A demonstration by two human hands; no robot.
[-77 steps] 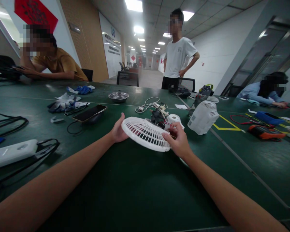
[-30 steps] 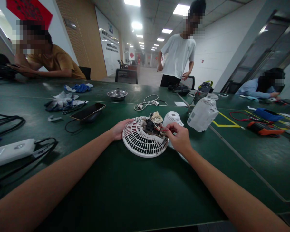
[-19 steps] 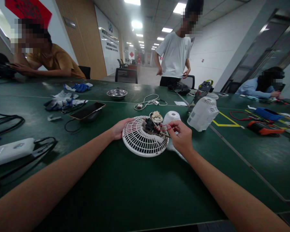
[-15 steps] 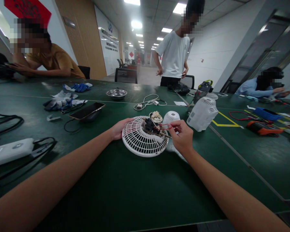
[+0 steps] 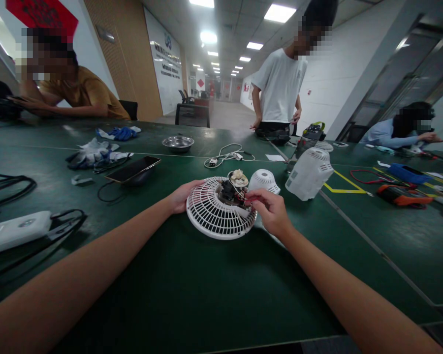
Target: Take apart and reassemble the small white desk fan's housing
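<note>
A round white fan grille (image 5: 216, 211) is held tilted above the green table, its back side towards me. On its hub sits a dark motor (image 5: 229, 191) with a cream-coloured plastic part (image 5: 239, 178) on top. My left hand (image 5: 182, 196) grips the grille by its left rim, fingers hidden behind it. At the right side of the motor, my right hand (image 5: 271, 209) pinches red wire (image 5: 248, 200); the fingertips are close against the motor. Behind that hand stands a white vented fan cover (image 5: 264, 181). A pale cloth-like thing lies partly hidden under the right wrist.
A white plastic housing (image 5: 310, 174) stands to the right, a multimeter (image 5: 404, 195) beyond it. Farther back lie a white cable (image 5: 229, 156) and a metal bowl (image 5: 177, 143). On the left are a phone (image 5: 133, 169), gloves (image 5: 92, 152) and a power strip (image 5: 18, 231). Three people are around the table.
My right hand has moved left and slightly down, bringing the red wire in to the motor. The left hand and grille stay put. The standing person has shifted right.
</note>
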